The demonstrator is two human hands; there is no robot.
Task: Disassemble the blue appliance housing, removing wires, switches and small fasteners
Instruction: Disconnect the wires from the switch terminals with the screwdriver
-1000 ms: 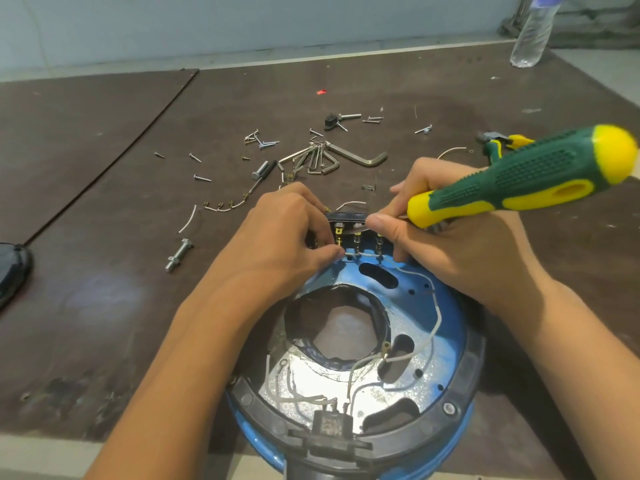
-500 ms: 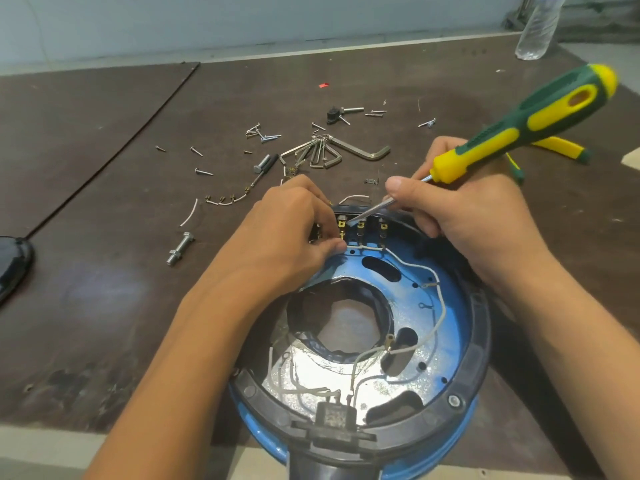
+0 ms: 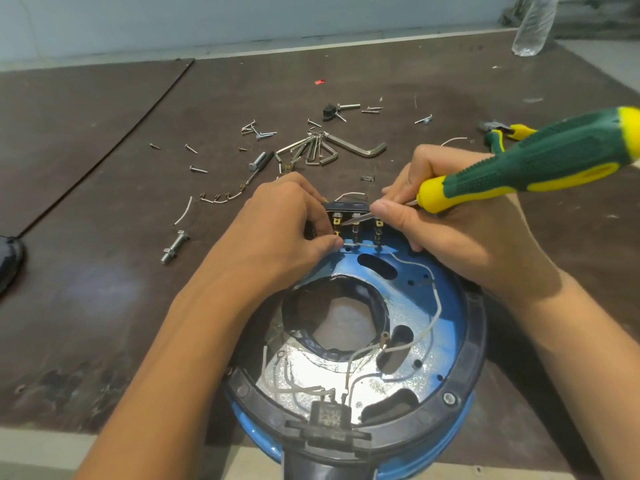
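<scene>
The round blue appliance housing (image 3: 446, 327) with a black rim lies open side up at the table's near edge, white wires (image 3: 434, 306) running across its inside. A black switch block (image 3: 346, 206) with brass terminals stands at its far edge. My left hand (image 3: 280, 233) pinches the block's left side and the wire under it. My right hand (image 3: 460, 230) grips a green and yellow screwdriver (image 3: 540, 161), its blade tip resting on the left terminals. A second black switch (image 3: 330, 415) sits at the near rim.
Loose screws (image 3: 259, 133), a set of hex keys (image 3: 329, 150), a bolt (image 3: 175, 245), cut wire pieces (image 3: 221, 197) and a small black part (image 3: 329, 110) lie scattered behind the housing. Green and yellow pliers (image 3: 502, 133) lie far right. A plastic bottle (image 3: 533, 26) stands at the back corner.
The screwdriver handle dropped from a steep angle to nearly level, and its tip slid left onto the switch block's left terminals. My left hand stayed on the block.
</scene>
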